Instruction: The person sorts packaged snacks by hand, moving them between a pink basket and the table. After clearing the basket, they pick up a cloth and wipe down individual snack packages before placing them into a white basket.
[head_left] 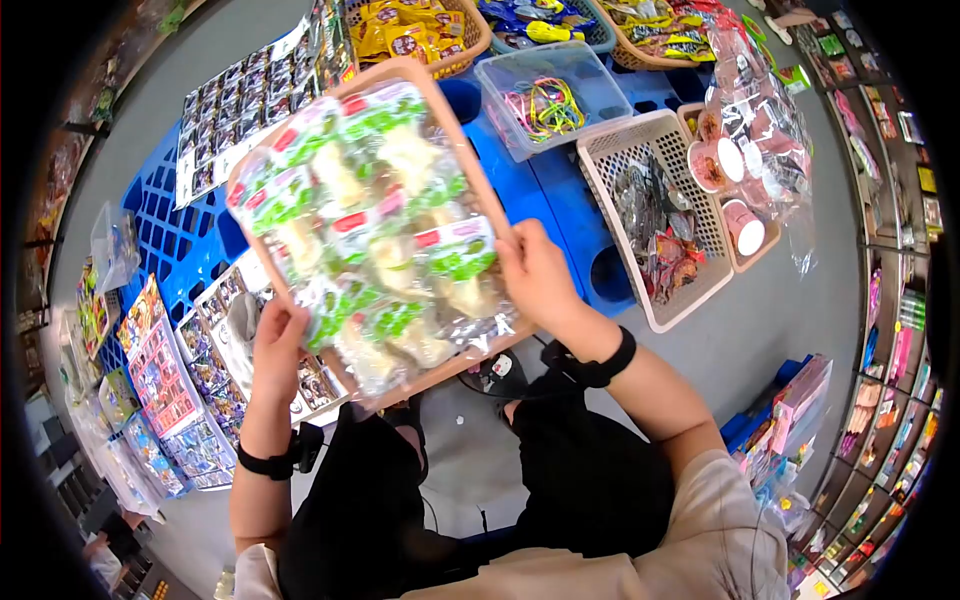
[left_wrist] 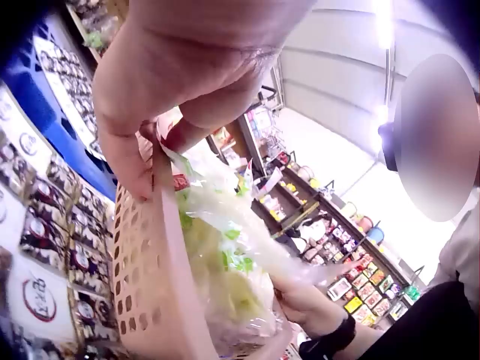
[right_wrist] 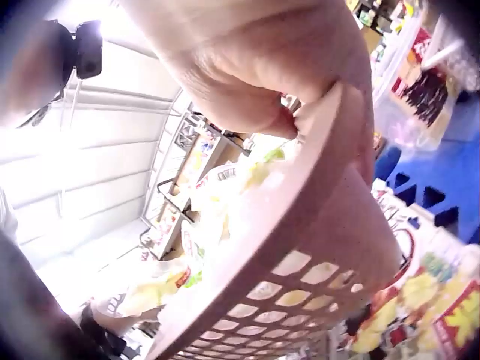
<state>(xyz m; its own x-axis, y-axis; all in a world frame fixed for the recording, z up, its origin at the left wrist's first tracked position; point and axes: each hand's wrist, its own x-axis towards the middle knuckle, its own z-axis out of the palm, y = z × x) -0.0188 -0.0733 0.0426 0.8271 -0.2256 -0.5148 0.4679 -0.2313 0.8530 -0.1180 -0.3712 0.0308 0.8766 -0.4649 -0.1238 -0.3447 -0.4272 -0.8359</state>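
Observation:
Both hands hold up a light pink plastic basket (head_left: 462,135) in front of the body, slanted in the head view. It is full of clear packets (head_left: 395,255) with green and red printing and pale contents. My left hand (head_left: 277,345) grips the near left side, and the left wrist view shows its fingers and thumb over the rim beside the perforated wall (left_wrist: 142,277). On the opposite side, my right hand (head_left: 540,275) pinches the rim; its thumb is inside, and the remaining fingers are mostly hidden behind the wall (right_wrist: 322,255) in the right wrist view.
Beyond the basket is a blue plastic platform (head_left: 510,190) with a clear bin (head_left: 500,75) of coloured bands. A beige basket (head_left: 590,160) of dark packets stands at right, beside pink cups (head_left: 715,165). Packaged cards (head_left: 165,375) lie left. Shelves (head_left: 880,330) line the right side.

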